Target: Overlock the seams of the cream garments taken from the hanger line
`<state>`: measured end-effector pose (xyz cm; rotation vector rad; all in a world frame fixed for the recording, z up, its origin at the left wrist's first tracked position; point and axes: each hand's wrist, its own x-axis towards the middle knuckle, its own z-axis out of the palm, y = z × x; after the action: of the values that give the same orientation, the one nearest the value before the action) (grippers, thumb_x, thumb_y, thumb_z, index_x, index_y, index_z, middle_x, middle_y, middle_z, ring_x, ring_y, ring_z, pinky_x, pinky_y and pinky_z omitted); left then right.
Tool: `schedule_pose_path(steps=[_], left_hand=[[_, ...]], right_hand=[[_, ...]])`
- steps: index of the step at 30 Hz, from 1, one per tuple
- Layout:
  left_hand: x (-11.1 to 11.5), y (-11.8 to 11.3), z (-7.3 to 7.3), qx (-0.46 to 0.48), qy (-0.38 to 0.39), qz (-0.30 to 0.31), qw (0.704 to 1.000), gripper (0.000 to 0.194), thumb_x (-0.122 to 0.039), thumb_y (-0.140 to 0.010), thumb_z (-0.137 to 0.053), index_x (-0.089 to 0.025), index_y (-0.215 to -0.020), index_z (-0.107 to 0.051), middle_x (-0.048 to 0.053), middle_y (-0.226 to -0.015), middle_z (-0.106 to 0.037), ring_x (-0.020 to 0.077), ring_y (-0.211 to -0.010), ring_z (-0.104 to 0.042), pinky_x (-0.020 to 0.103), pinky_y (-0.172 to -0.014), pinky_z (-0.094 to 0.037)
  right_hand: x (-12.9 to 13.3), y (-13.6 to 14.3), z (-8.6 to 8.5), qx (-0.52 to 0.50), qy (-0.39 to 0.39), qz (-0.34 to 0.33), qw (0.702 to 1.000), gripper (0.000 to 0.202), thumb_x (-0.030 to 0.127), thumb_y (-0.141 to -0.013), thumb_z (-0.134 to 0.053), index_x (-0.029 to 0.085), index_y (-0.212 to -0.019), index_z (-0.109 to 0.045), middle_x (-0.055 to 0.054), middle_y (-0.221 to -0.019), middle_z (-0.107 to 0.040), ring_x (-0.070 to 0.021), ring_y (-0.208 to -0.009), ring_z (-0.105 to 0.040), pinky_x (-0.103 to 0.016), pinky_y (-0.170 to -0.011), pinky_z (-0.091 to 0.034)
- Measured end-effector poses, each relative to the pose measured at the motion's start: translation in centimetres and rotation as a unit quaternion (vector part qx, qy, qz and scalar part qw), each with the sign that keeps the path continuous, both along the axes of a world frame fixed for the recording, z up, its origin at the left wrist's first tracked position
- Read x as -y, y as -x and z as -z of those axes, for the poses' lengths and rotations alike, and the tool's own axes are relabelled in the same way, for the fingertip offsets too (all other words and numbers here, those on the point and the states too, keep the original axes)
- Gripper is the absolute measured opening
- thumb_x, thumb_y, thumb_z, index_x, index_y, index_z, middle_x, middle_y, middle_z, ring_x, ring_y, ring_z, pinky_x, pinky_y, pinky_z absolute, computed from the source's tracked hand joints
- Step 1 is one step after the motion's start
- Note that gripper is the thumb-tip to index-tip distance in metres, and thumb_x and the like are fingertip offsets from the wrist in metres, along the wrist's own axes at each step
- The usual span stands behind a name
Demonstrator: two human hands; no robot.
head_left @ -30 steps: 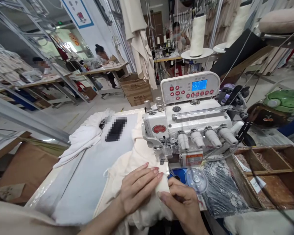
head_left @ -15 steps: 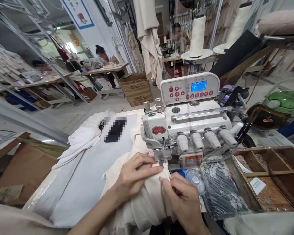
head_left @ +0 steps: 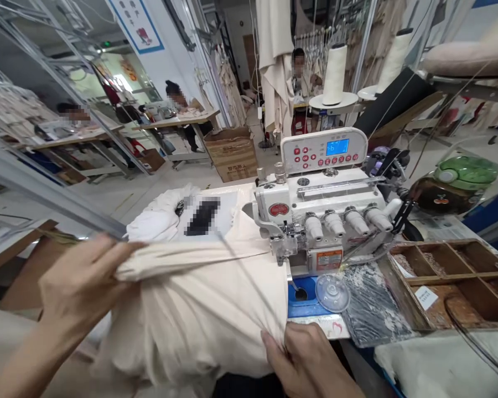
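Cream fabric [head_left: 216,298] is stretched between my two hands in front of a white overlock sewing machine [head_left: 319,204]. On the left, my left hand [head_left: 87,276], slightly blurred, is closed on a bunched fold of it. My right hand [head_left: 302,354] pinches the cloth's right edge between thumb and fingers, below the machine's front. The fabric's upper right part lies close by the presser foot [head_left: 281,257]; whether it is under the foot I cannot tell. A clear plastic disc [head_left: 333,293] lies on the blue part right of the cloth.
A wooden compartment tray [head_left: 448,293] stands at the right, beside a black lint-covered pad [head_left: 373,304]. White fabric [head_left: 155,215] and a blurred-out dark object [head_left: 202,215] lie on the table's left. Thread cones [head_left: 335,74] stand behind the machine. A cardboard box [head_left: 231,155] and several seated people are farther back.
My left hand has moved from near the presser foot far to the left, pulling the fabric out wide. My right hand has shifted slightly down, still pinching the cloth. The view has turned slightly.
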<state>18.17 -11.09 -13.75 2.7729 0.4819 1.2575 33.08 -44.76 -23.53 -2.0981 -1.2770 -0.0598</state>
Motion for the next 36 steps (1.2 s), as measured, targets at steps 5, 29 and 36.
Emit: schedule_pose_path(steps=[5, 29, 36], left_hand=[[4.6, -8.4, -0.5, 0.063, -0.083, 0.083, 0.991, 0.030, -0.018, -0.086, -0.063, -0.021, -0.115, -0.073, 0.014, -0.112, -0.072, 0.0358, -0.120, -0.061, 0.060, -0.104, -0.045], [11.9, -11.2, 6.1, -0.030, 0.246, 0.371, 0.895, 0.020, -0.036, -0.094, -0.069, -0.027, -0.108, -0.081, 0.009, -0.105, -0.075, 0.0242, -0.107, -0.068, 0.041, -0.096, -0.053], [12.6, -11.4, 4.6, -0.041, 0.298, 0.362, 0.882, 0.017, -0.032, -0.095, -0.067, -0.024, -0.100, -0.082, 0.009, -0.098, -0.079, 0.0246, -0.101, -0.072, 0.044, -0.096, -0.055]], right_hand=[[0.8, 1.2, -0.6, -0.252, 0.030, -0.049, 0.966, 0.041, 0.032, -0.098, -0.051, 0.020, -0.059, -0.047, 0.003, -0.057, -0.047, -0.0111, -0.053, -0.043, -0.024, -0.049, -0.028], [-0.8, -1.3, -0.2, -0.439, -0.273, 0.003, 0.856, 0.028, 0.035, -0.083, -0.070, 0.019, -0.060, -0.070, 0.001, -0.059, -0.056, -0.0136, -0.058, -0.049, -0.026, -0.054, -0.038], [-2.2, -0.8, 0.5, -0.466, -0.178, 0.047, 0.865, 0.043, 0.046, -0.078, -0.072, 0.020, -0.049, -0.055, 0.003, -0.053, -0.042, -0.0131, -0.055, -0.038, -0.026, -0.049, -0.031]])
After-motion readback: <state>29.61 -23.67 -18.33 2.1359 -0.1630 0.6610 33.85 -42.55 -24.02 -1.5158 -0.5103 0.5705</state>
